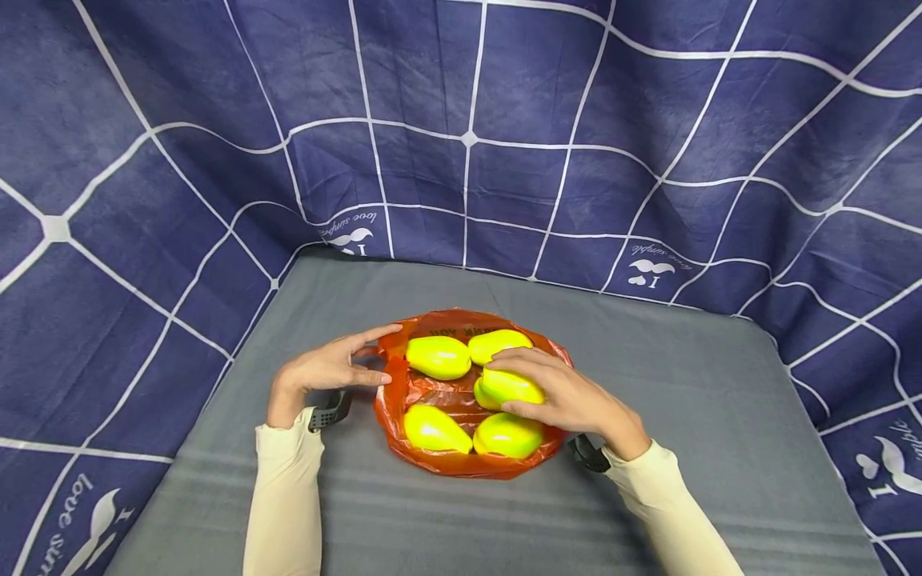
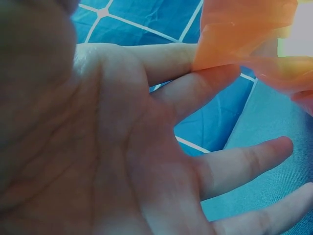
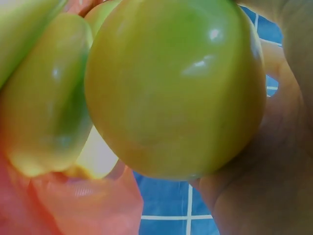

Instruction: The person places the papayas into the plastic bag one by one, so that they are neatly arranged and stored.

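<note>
A red-orange plastic bag (image 1: 432, 464) lies spread wide, its mouth facing up, with several yellow-green papayas inside, one of them at the lower left (image 1: 434, 430). My right hand (image 1: 569, 392) grips another papaya (image 1: 513, 387) over the bag's right side, fingers on its far side and thumb on the near side. In the right wrist view that papaya (image 3: 171, 88) fills the middle, against the palm. At the bag's left rim, my left hand (image 1: 327, 368) touches the film with outstretched fingers. The left wrist view shows the bag film (image 2: 239, 39) over a fingertip, the other fingers spread straight.
A grey cloth-covered surface (image 1: 403, 528) lies under the bag. Dark blue curtains with white grid lines (image 1: 519, 176) hang behind and on both sides. Each wrist wears a dark band, one on the left (image 1: 333, 408) and one on the right (image 1: 589, 454).
</note>
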Demonstrator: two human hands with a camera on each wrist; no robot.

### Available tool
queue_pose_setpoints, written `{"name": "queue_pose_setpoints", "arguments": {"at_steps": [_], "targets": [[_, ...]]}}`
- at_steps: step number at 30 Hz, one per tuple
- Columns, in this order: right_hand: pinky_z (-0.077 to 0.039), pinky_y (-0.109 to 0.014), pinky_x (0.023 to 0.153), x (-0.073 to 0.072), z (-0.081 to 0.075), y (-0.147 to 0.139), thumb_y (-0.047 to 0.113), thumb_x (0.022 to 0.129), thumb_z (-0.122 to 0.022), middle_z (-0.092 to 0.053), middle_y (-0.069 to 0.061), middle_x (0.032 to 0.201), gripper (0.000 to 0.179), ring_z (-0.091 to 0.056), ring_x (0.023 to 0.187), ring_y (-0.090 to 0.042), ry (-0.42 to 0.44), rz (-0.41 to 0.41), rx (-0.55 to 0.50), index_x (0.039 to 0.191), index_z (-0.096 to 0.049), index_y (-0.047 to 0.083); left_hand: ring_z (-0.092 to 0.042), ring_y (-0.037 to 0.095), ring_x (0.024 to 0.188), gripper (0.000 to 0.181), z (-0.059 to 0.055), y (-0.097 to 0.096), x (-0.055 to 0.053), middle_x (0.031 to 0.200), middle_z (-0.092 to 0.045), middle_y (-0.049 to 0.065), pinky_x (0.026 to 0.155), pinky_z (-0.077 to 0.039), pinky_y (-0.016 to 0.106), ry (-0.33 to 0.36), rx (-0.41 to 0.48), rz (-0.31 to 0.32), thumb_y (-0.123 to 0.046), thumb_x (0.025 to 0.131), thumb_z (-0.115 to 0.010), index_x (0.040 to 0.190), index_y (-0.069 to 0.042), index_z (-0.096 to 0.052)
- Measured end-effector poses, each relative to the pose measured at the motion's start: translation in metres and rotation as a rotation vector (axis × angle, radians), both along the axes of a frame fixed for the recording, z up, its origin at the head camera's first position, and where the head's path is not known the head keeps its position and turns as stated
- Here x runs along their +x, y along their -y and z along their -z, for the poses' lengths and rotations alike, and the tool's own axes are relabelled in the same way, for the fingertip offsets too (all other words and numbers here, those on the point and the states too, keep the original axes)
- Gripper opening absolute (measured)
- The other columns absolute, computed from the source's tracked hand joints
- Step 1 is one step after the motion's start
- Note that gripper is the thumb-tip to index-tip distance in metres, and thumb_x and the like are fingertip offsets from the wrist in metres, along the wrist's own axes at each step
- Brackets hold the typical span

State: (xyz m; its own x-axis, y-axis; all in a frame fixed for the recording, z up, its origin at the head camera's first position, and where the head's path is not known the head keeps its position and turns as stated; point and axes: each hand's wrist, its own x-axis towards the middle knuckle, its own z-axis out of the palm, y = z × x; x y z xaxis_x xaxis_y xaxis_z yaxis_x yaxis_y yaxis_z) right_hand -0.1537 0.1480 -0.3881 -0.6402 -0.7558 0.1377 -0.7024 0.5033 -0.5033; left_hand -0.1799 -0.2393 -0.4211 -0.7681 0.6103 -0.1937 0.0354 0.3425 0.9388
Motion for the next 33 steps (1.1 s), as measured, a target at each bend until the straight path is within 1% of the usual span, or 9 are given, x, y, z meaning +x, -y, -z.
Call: {"name": "queue_pose_setpoints", "arguments": {"at_steps": [4, 10, 15, 25, 29, 33], "targets": [[-0.038, -0.044, 0.114, -0.003, 0.000, 0.009, 0.037, 0.093, -0.071, -0.055, 0.003, 0.144, 0.052, -0.049, 0.135, -0.017, 0.006, -0.010, 0.002, 0.141, -0.057, 0.023, -0.031, 0.047, 0.146, 0.088, 0.000, -0.001, -0.001, 0.162, -0.028, 0.018, 0.114, -0.033, 0.060, -0.001, 0.005, 0.004, -0.018, 0.089, -0.077, 0.159, -0.012, -0.025], [-0.038, -0.043, 0.114, -0.004, 0.001, 0.023, 0.036, 0.094, -0.071, -0.054, 0.004, 0.144, 0.052, -0.048, 0.136, -0.017, 0.021, -0.046, -0.011, 0.142, -0.057, 0.023, -0.030, 0.047, 0.146, 0.088, -0.001, -0.002, -0.001, 0.162, -0.028, 0.017, 0.114, -0.033, 0.060, 0.008, -0.015, -0.001, -0.019, 0.089, -0.077, 0.159, -0.013, -0.025], [-0.037, -0.041, 0.116, -0.008, 0.001, 0.034, 0.034, 0.094, -0.071, -0.053, 0.005, 0.145, 0.052, -0.046, 0.137, -0.016, 0.038, -0.064, -0.011, 0.142, -0.056, 0.024, -0.029, 0.049, 0.146, 0.087, -0.003, -0.002, 0.000, 0.162, -0.027, 0.018, 0.114, -0.031, 0.061, -0.012, -0.030, -0.005, -0.019, 0.089, -0.077, 0.159, -0.012, -0.026], [-0.034, -0.043, 0.118, -0.014, 0.005, 0.060, 0.032, 0.097, -0.068, -0.053, 0.002, 0.146, 0.051, -0.046, 0.137, -0.018, 0.097, -0.118, 0.034, 0.144, -0.053, 0.020, -0.028, 0.050, 0.146, 0.087, -0.004, -0.002, 0.002, 0.163, -0.027, 0.017, 0.116, -0.028, 0.063, -0.026, -0.058, -0.020, -0.022, 0.089, -0.077, 0.159, -0.013, -0.027], [-0.033, -0.042, 0.119, -0.015, 0.008, 0.072, 0.032, 0.097, -0.067, -0.052, 0.002, 0.146, 0.051, -0.045, 0.137, -0.018, 0.103, -0.130, 0.051, 0.144, -0.053, 0.018, -0.028, 0.049, 0.146, 0.086, -0.003, -0.001, 0.001, 0.162, -0.028, 0.017, 0.116, -0.028, 0.063, -0.029, -0.066, -0.023, -0.024, 0.089, -0.077, 0.159, -0.014, -0.027], [-0.029, -0.043, 0.121, -0.015, 0.012, 0.080, 0.032, 0.096, -0.068, -0.054, 0.002, 0.145, 0.052, -0.045, 0.137, -0.018, 0.088, -0.141, 0.053, 0.144, -0.054, 0.017, -0.029, 0.048, 0.146, 0.086, -0.003, 0.000, 0.000, 0.162, -0.029, 0.016, 0.115, -0.030, 0.062, -0.020, -0.067, -0.020, -0.025, 0.090, -0.077, 0.159, -0.016, -0.027]]}}
